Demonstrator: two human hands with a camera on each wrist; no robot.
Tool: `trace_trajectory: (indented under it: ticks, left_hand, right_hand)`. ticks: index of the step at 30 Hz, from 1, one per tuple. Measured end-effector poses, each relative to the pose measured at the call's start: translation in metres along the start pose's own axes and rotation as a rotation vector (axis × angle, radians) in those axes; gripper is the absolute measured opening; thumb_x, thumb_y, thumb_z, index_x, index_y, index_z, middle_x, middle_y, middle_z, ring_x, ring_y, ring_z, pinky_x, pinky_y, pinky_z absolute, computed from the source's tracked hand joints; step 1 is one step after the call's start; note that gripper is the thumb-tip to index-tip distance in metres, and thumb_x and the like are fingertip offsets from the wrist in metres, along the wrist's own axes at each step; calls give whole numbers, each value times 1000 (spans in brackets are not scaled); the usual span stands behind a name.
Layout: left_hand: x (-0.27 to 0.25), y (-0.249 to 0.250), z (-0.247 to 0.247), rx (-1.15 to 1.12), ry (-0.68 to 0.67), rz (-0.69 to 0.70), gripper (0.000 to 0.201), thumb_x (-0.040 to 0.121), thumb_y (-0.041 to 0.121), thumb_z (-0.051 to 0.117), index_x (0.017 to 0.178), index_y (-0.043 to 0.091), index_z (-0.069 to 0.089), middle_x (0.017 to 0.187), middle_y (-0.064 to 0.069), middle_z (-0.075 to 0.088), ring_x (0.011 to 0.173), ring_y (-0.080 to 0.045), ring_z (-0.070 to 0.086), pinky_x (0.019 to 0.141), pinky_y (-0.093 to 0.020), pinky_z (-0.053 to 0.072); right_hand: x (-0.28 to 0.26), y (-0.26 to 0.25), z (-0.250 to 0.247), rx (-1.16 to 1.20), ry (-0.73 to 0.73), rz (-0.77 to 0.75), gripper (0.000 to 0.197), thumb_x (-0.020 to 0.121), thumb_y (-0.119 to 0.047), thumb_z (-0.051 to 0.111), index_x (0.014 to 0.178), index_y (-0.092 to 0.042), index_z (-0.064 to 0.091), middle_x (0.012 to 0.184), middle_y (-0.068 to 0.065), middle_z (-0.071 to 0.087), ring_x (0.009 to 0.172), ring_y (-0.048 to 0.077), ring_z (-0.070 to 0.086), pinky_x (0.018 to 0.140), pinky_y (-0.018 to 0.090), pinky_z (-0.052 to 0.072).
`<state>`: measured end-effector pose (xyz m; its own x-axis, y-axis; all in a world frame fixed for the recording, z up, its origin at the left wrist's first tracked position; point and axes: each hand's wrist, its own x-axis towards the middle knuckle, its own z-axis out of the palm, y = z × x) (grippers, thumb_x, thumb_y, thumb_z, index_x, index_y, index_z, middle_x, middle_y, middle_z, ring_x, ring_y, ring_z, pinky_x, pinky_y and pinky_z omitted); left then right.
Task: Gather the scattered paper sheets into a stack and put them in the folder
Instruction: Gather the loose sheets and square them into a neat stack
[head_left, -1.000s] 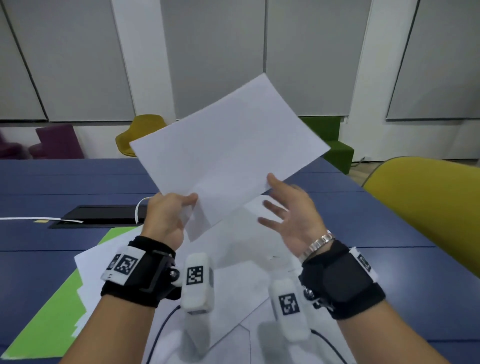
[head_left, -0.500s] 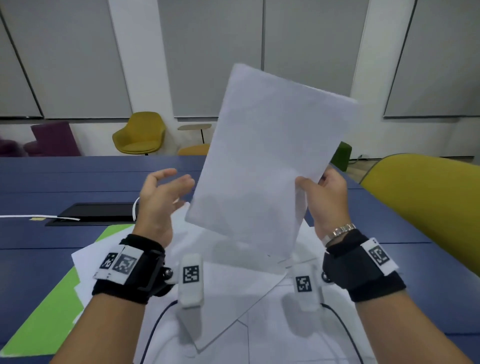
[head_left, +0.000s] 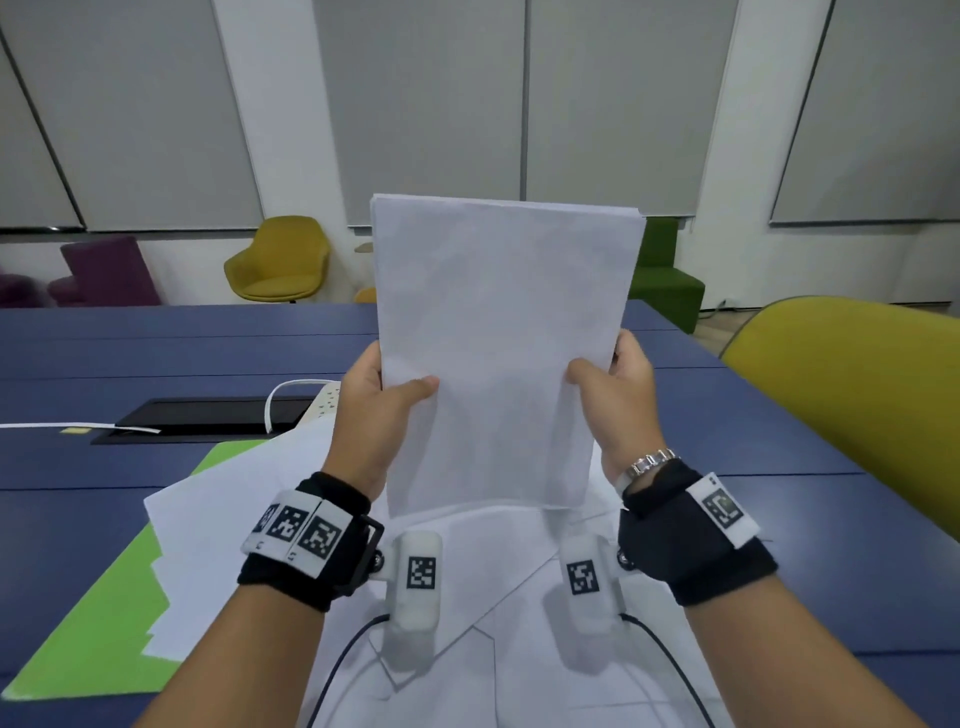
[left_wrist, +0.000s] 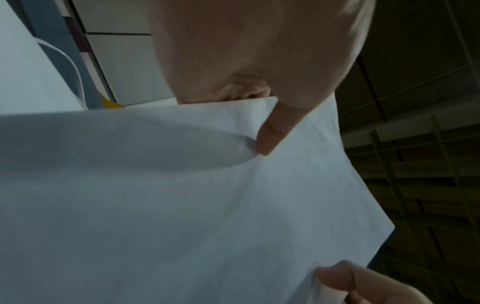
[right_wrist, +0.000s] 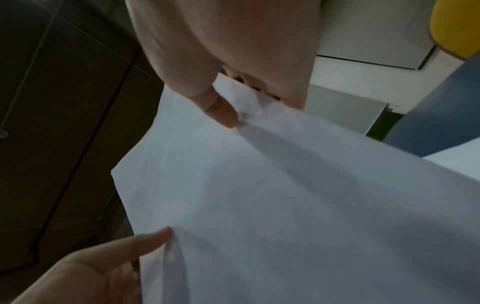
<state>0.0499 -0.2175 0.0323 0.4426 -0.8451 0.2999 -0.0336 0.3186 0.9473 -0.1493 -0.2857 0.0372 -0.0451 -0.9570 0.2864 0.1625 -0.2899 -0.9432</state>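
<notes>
— Two hands on one bundle: the left hand (head_left: 371, 410) and the right hand (head_left: 615, 400) each pinch a side edge of the paper stack (head_left: 501, 353), thumbs on the near face, fingers behind.

— How does the stack sit?

— Upright, lifted clear of the tabletop (head_left: 753, 467), short edges at top and bottom, the top corners slightly uneven. From the left wrist, the thumb (left_wrist: 270, 135) presses a shallow dent into the sheet; from the right wrist the thumb (right_wrist: 221, 109) crumples the edge a little.

— And the remaining paper?

— Loose sheets (head_left: 244, 514) lie fanned out on the tabletop under the forearms, from about 9 o'clock of the stack down to 6 o'clock. They overlap the green folder (head_left: 88, 618), which lies flat at 8 o'clock, its near corner close to the table edge.

— Anything further out?

— A white cable (head_left: 280, 395) curls at 9 o'clock beside a dark recessed panel (head_left: 197, 415), and a yellow chair (head_left: 857, 395) stands at 3 o'clock.
</notes>
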Motion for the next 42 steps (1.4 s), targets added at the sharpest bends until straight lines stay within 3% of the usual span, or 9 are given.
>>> trace_trajectory:
  ticks: [8,15,20,27,30,34,36,38,42]
  left_hand:
    - [5,-15,-10,80,-70,-167,47,86,-11,60,125,14,64,114,-2,77,108,-27,71,86,-35,56]
    - [4,3,-15,159,-133,30,52,89,-16,61,121,25,62,114,6,76,105,-14,73,84,-31,59]
    - [7,26,-36,189,-60,126,54,83,-21,60,113,25,61,117,-6,73,107,-27,71,90,-46,59]
    - [18,36,-59,203,157,182,52,80,-18,61,116,20,57,109,2,69,96,-18,68,89,-38,56]
    - [19,36,-58,191,157,179,51,80,-18,62,114,19,56,108,1,68,95,-19,66,88,-37,55]
    - [17,38,-54,190,145,190,52,81,-20,60,116,19,55,104,6,67,91,-10,66,76,-24,53]
    - [16,39,-52,194,136,198,54,82,-20,60,117,21,55,104,8,67,87,0,63,72,-18,52]
    - [16,39,-51,204,137,208,52,81,-20,60,115,19,55,99,14,65,83,5,61,67,-13,52]
    - [17,39,-53,226,137,201,46,81,-16,61,110,19,56,96,14,66,84,-5,64,82,-31,56]
  right_hand:
    - [4,22,-5,-68,-85,236,26,75,3,59,100,2,61,93,2,67,83,20,58,74,32,47]
    - [0,2,-2,-122,-93,56,24,86,1,64,102,-16,60,102,2,73,85,17,67,75,31,55]
    - [10,-23,-30,-175,-94,71,19,96,-25,63,114,-21,66,107,1,73,90,16,69,76,37,56]
    - [32,10,-73,-820,-159,344,13,92,-14,62,102,-9,70,92,6,66,83,21,60,66,34,51]
    - [38,26,-69,-1132,-290,485,32,90,-30,68,107,-3,62,107,10,68,93,27,68,75,40,57]
    - [36,38,-49,-1488,-435,492,70,85,-61,67,132,-11,53,123,8,62,118,32,58,86,34,48]
    - [37,42,-41,-1589,-456,504,79,82,-63,70,138,-11,53,140,7,57,127,31,55,102,38,45]
    - [40,42,-37,-1600,-459,540,77,81,-59,74,138,-11,55,142,6,57,127,31,56,103,38,45]
    - [43,46,-36,-1574,-405,598,80,77,-55,79,139,-10,53,139,7,58,125,32,57,104,40,46]
